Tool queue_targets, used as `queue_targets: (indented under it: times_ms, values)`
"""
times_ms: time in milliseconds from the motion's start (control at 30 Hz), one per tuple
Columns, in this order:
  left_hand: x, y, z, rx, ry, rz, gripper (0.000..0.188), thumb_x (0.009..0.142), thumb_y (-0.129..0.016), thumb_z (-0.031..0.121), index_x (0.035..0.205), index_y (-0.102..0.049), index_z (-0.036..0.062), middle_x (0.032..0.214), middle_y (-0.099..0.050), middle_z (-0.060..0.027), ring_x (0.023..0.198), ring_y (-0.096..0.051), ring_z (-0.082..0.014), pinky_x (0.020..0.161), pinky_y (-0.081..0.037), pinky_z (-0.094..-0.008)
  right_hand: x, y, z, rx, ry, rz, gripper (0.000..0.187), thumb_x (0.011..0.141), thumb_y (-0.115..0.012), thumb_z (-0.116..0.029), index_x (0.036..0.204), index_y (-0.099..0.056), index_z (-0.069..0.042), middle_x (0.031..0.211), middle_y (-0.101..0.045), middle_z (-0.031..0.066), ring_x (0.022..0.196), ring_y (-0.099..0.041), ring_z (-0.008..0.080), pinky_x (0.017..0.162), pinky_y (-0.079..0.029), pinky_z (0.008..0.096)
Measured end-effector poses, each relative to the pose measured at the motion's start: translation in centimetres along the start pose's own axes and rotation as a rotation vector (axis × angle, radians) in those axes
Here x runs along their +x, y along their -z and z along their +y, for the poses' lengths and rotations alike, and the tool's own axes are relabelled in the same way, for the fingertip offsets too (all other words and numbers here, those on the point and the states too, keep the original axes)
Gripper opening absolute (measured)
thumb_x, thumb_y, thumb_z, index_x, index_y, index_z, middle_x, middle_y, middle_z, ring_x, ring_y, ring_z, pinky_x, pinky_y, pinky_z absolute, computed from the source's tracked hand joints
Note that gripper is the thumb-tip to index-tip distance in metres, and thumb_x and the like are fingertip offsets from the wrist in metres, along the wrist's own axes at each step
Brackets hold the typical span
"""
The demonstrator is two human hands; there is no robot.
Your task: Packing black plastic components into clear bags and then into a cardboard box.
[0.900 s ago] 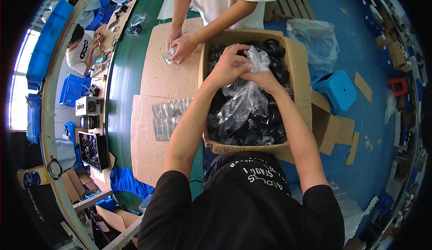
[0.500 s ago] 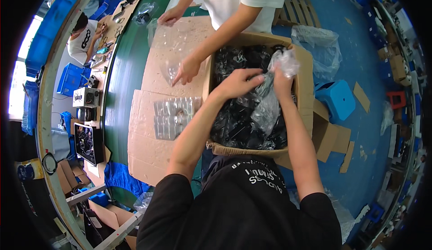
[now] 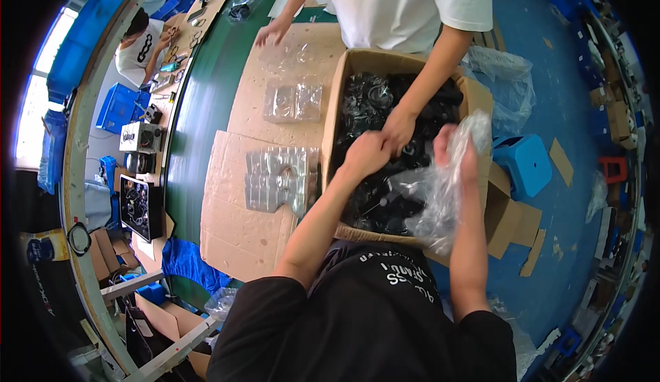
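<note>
Two bare hands over an open brown cardboard box [image 3: 339, 100], right of centre in the frame. The right hand [image 3: 468, 165], at the box's right side, has its fingers drawn together on a crumpled clear plastic bag [image 3: 440, 196], which spreads across the box's lower right corner. The left hand [image 3: 369, 154] reaches to mid-box above shiny black parts [image 3: 375, 207]; whether its fingers grip anything cannot be told. A co-worker's bare hand [image 3: 400, 129] is touching it or just beside it — such crowding could make the two collide or tug at one part. The bag's loose film could snag parts and drag them out. Clear moulded plastic trays [image 3: 278, 176], left of centre, lie near the left forearm [image 3: 320, 220] — a sideways swing could shift them.
</note>
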State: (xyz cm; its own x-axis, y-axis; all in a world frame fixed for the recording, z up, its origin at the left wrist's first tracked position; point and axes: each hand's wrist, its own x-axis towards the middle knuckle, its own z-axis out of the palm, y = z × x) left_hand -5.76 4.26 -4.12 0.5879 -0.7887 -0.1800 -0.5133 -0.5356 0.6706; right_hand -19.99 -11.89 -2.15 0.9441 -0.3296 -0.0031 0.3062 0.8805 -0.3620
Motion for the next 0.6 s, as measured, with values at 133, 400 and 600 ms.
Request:
queue_targets:
  times_ms: [133,400,600]
  values:
    - [0.9,1.1,-2.3,0.389,0.110,0.048,0.026,0.075,-0.049,0.014,0.077,-0.062,-0.0078,0.077,-0.062,-0.0256,0.068,-0.059,-0.0408,0.061,-0.049,-0.0439,-3.6,1.5,0.0,-0.672,-0.149,0.254,0.037,0.093,-0.041,-0.034,0.095,-0.055,0.000,0.076,-0.056,0.0088,0.057,-0.046,0.0115,0.054,-0.038,0.0230]
    - [7.6,-0.8,-7.8,-1.071,0.230,0.672,0.027,0.078,-0.048,0.008,0.100,-0.057,-0.0040,0.094,-0.060,-0.0230,0.085,-0.058,-0.0383,0.073,-0.047,-0.0412,-6.3,7.3,2.1,-0.429,-0.127,0.439,0.028,0.088,-0.046,-0.022,0.105,-0.054,-0.002,0.088,-0.060,0.0117,0.067,-0.054,0.0158,0.062,-0.044,0.0235]
    - [7.7,-5.0,-11.4,-0.107,0.419,0.359,0.036,0.078,-0.054,0.016,0.110,-0.052,-0.0017,0.098,-0.060,-0.0195,0.086,-0.057,-0.0388,0.081,-0.046,-0.0381,-6.4,6.3,0.8,-0.340,-0.138,0.207,0.035,0.078,-0.044,-0.011,0.111,-0.049,-0.001,0.094,-0.058,0.0151,0.084,-0.057,0.0230,0.079,-0.046,0.0346]
